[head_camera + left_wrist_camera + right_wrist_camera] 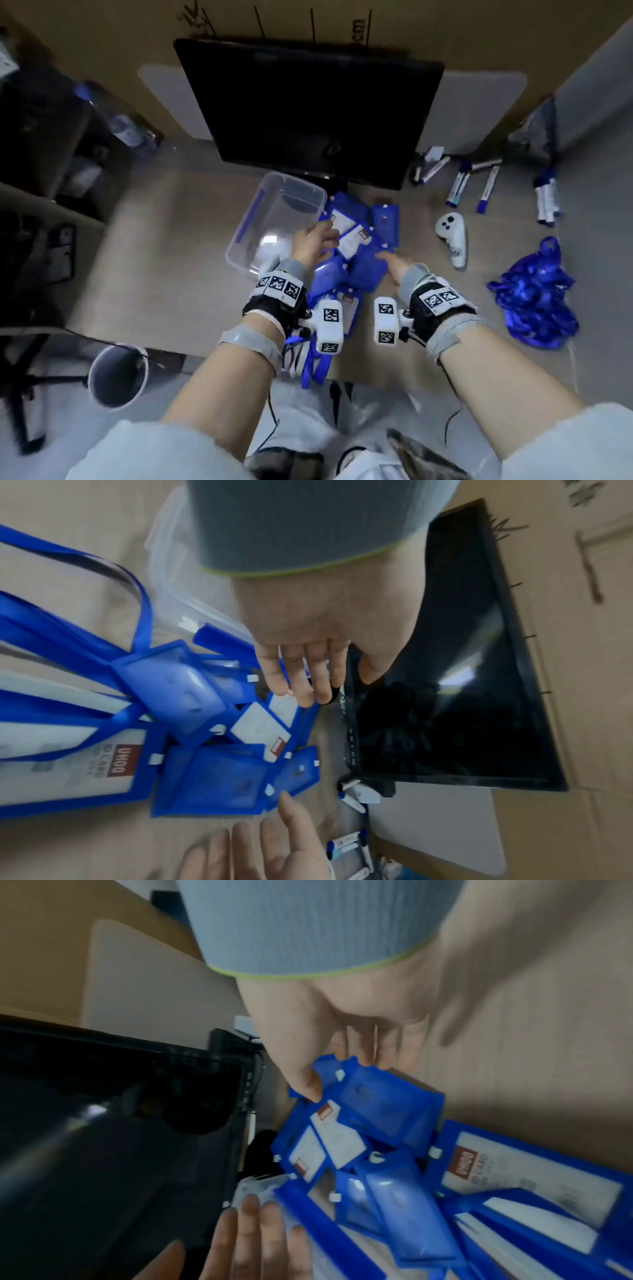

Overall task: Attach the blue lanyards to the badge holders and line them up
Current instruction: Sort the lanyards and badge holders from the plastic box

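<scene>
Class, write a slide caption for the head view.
Both hands, left hand and right hand, reach into a pile of blue badge holders beside a clear plastic tub.

Blue badge holders [363, 260] with white cards, red-brown label blocks. Blue lanyards [536, 294]; black monitor [308, 109]; clear tub [274, 219]

I'm at an office workstation: a dark monitor [308, 109] on a wood-grain table [164, 246], whiteboard markers [486, 186] scattered to the right, a swivel chair [30, 342] and waste bin [118, 375] on my left.
</scene>
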`<action>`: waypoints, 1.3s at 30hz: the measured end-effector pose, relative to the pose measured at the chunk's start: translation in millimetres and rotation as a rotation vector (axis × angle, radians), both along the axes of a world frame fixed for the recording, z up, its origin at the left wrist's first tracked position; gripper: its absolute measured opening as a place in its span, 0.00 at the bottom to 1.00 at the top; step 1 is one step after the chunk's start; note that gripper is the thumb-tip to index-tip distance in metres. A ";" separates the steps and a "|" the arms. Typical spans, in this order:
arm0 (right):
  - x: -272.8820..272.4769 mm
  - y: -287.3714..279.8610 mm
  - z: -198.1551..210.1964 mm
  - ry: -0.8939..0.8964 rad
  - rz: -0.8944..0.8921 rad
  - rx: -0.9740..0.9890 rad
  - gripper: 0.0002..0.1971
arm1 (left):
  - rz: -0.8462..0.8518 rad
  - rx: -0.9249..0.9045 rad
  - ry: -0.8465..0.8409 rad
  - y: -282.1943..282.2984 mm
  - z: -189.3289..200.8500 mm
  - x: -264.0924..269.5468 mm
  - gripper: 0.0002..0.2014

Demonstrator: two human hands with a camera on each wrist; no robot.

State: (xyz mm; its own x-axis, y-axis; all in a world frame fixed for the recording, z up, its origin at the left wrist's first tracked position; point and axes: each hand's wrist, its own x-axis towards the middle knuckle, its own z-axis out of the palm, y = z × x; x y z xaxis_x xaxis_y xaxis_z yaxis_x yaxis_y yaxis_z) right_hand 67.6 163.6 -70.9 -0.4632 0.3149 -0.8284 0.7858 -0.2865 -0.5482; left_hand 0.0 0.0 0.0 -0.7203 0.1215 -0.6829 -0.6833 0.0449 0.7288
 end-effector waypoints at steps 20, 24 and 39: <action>-18.5 -12.1 -33.8 -0.167 -0.080 0.147 0.23 | -0.180 0.002 -0.150 -7.0 -30.8 -41.9 0.11; -8.1 -6.4 3.0 0.024 -0.276 0.000 0.21 | -0.194 -0.001 -0.078 1.5 -25.4 -30.2 0.11; 31.3 -3.9 93.9 0.326 -0.034 -0.226 0.13 | -0.026 0.178 0.111 21.0 31.6 39.3 0.06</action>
